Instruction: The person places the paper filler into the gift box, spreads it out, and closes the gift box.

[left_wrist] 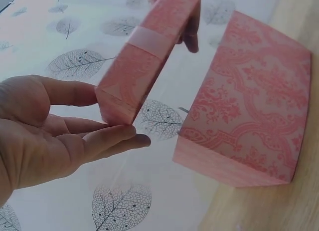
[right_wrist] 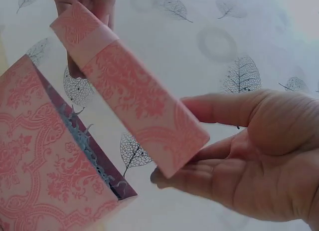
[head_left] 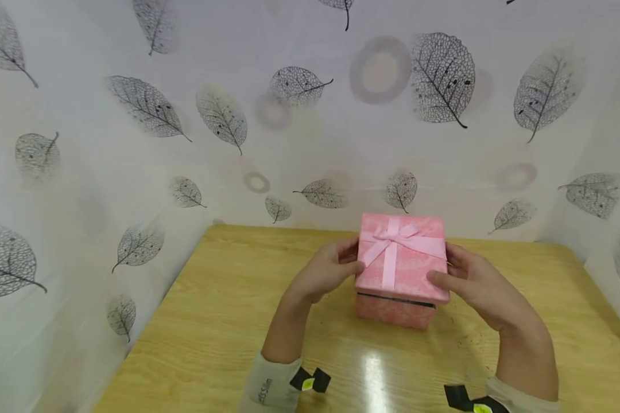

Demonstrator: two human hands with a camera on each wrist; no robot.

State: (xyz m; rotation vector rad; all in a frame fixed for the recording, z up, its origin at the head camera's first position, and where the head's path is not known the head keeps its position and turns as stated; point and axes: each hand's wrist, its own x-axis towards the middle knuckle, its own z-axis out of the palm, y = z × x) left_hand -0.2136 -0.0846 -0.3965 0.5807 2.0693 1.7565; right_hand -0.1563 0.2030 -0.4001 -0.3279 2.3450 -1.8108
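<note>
A pink box lid (head_left: 418, 267) with a pale pink ribbon bow is held between both hands, raised clear of the pink patterned box (head_left: 395, 311) under it. My left hand (head_left: 326, 269) grips the lid's left side, thumb on the edge and fingers beneath, as the left wrist view shows. On the opposite side my right hand (head_left: 475, 287) holds the lid the same way. In the right wrist view a gap shows between lid and box, and bluish shredded filler (right_wrist: 92, 153) lies inside the box along its rim.
The box stands on a light wooden table (head_left: 227, 321). Behind and to both sides hangs a pale sheet (head_left: 310, 149) printed with dark leaves, meeting the table's back edge close behind the lid.
</note>
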